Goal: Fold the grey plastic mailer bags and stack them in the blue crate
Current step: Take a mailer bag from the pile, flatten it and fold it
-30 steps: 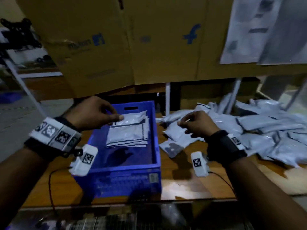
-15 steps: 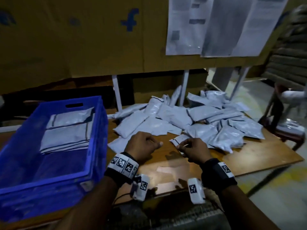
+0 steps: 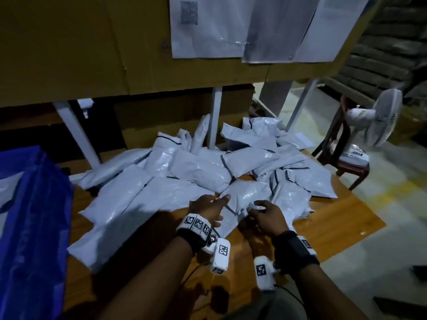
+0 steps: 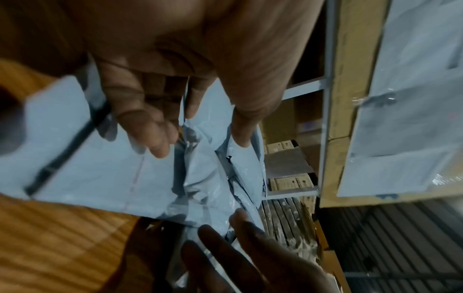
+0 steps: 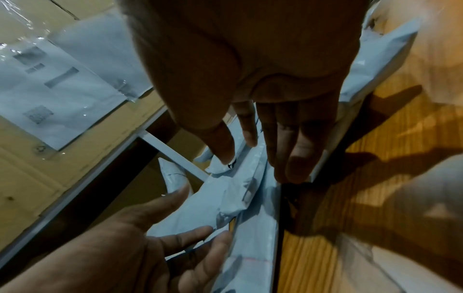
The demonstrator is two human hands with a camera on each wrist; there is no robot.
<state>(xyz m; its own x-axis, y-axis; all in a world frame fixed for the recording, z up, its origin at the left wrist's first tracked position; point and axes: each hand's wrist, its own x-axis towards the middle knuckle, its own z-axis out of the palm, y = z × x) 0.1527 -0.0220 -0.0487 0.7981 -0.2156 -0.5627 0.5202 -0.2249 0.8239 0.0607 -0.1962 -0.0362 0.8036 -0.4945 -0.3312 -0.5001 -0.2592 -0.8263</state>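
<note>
Blue crate [image 3: 34, 204] sits at far left, cut off by the frame edge and blurred, so its stack can't be read. Left hand [image 3: 209, 210], fingers straight and spread, and right hand [image 3: 265, 215], fingers loosely spread and touching plastic, flank one grey mailer bag [image 3: 245, 197] at the near edge of the pile [image 3: 208, 167] on the wooden table [image 3: 335, 218]. Step looks like picking the next bag; next it needs pulling clear and flattening before folding, and whether either hand actually grips is hard to tell.

Both forearms reach forward, left hand [image 3: 209, 207] and right hand [image 3: 265, 217] close together, fingers loosely spread
</note>
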